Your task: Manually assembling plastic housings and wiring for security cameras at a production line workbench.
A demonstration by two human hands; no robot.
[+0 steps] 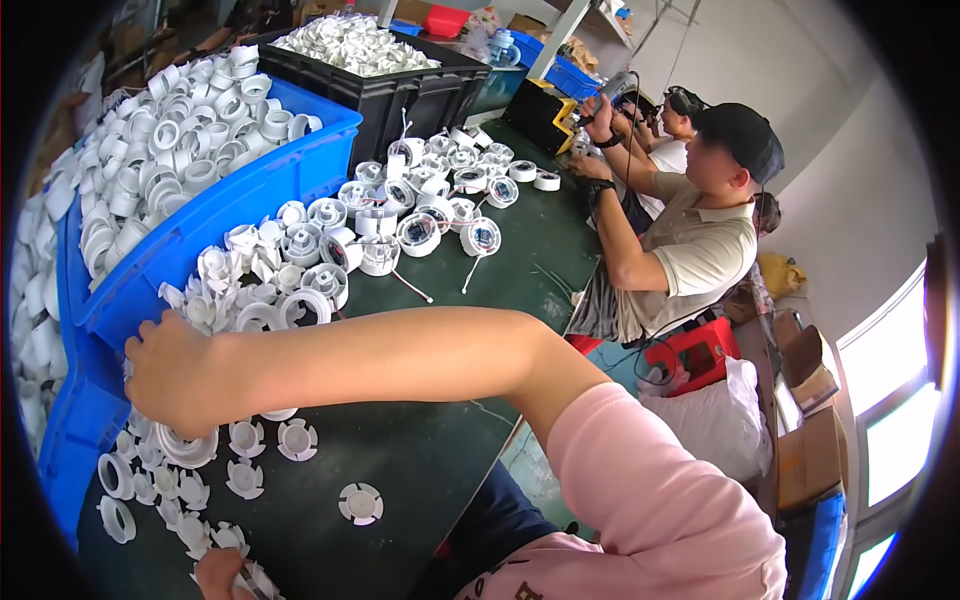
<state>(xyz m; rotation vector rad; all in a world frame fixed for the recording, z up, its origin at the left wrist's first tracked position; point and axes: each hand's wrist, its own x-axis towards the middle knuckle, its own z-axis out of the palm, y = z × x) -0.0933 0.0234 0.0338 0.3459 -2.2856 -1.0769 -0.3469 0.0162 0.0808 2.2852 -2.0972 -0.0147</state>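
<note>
Pink short sleeve (665,480) — dark blue trousers (490,535) — bare forearms.

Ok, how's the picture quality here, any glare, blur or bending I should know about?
Head view: strong fisheye bending, the blue crate edge curves and black corners frame it; the windows at right blow out white; the right hand and white plastic parts are sharp; the left hand is cut off at the bottom.

Small white round plastic fittings (236,300) are being heaped loosely beside a blue crate on the dark green table, while slotted white discs (245,478) are lying flat and scattered below; one white piece (255,580) is being pinched at the lower edge.
</note>
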